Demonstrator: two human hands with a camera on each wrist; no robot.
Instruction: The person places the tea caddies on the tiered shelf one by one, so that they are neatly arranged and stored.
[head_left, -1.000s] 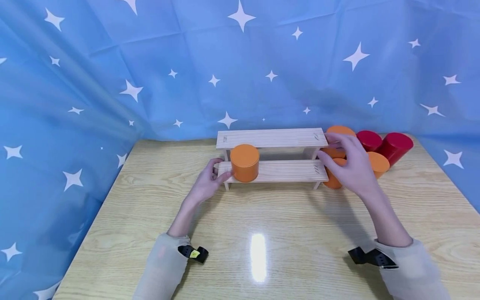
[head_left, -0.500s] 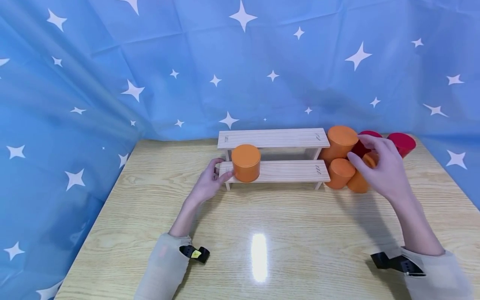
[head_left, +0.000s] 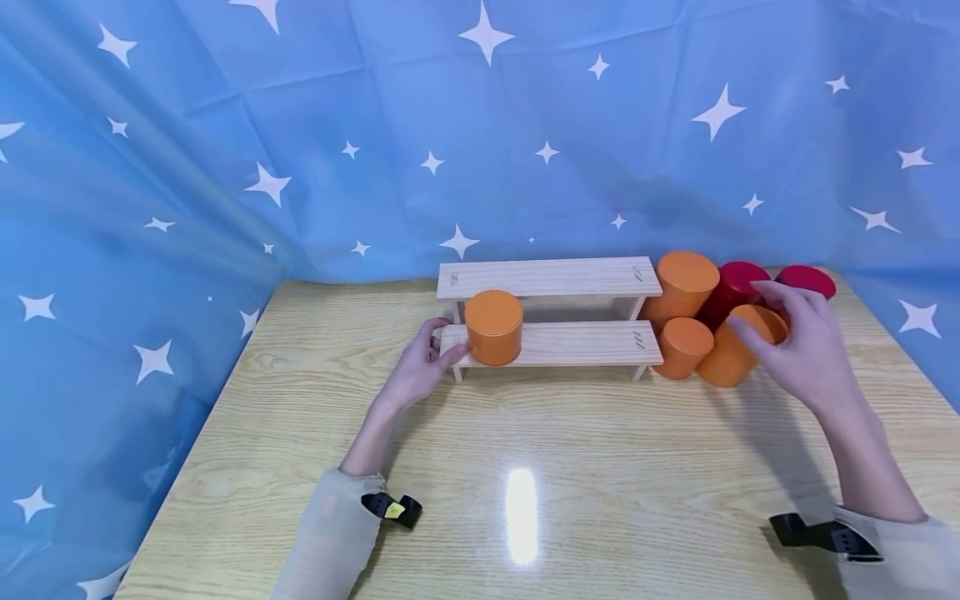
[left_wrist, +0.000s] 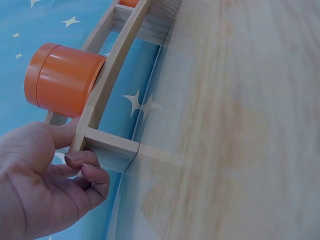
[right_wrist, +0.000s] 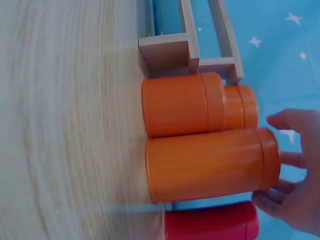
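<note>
A two-step wooden shelf (head_left: 577, 343) stands by the backdrop. On the left of its lower board sits a short orange canister (head_left: 493, 340). My left hand (head_left: 416, 367) grips that board's left end, thumb against the top and curled fingers below, as the left wrist view shows. My right hand (head_left: 813, 354) is at the lid of a tall orange canister (right_wrist: 212, 165), thumb apart from it and fingers spread around its far side. Whether the fingertips touch the lid I cannot tell. A smaller orange canister (head_left: 682, 350) stands between the tall one and the shelf.
Behind these stand another orange canister (head_left: 682, 287) and two red canisters, one at the left (head_left: 735, 287) and one farther right (head_left: 806, 279), partly behind my hand. A blue star-patterned curtain (head_left: 360, 167) closes off the back of the wooden table (head_left: 600, 517).
My right hand has moved right, from beside the shelf's right end to the tall orange canister, uncovering the canisters nearer the shelf. My left hand has stayed on the shelf.
</note>
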